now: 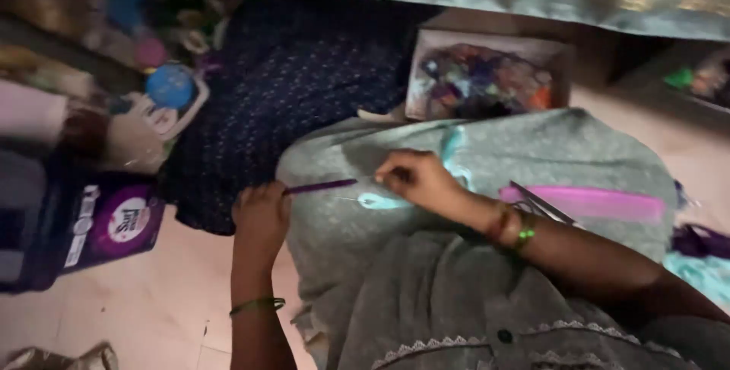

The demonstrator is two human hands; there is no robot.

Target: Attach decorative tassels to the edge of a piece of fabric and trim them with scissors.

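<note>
Purple stick [321,186] lay across the grey-green spotted cloth [601,149] draped over the lap, long axis running roughly 9 to 3 o'clock, with a slight rise toward the 3 end. I saw the left hand [261,214] clamped on its 9 o'clock end, fingers curled shut around it. The free tip pointed straight toward the right hand [414,180], which sat at 3 o'clock from the stick, just beside the tip but apart from it, as far as I could tell.

Right hand was pinched shut, fingertips together on something small; too blurred for me to name it. A thin pale strand [346,198] ran below the stick toward a light turquoise patch [380,201] on the cloth, directly under that hand. The left hand was the one on the stick; the right was nearer the turquoise patch. The two hands were near each other, with the stick bridging most of the space between them.

Stick looked slim, straight, dark purple, uniform along the visible length.

At 3 o'clock of the right wrist: pink comb [601,203] flat on the cloth, with metal scissors [541,204] beside its near end. At 12 o'clock: open box of mixed coloured scraps [487,77] on the floor [137,309]. At 9 o'clock: purple packet [114,222] on the floor.
</note>
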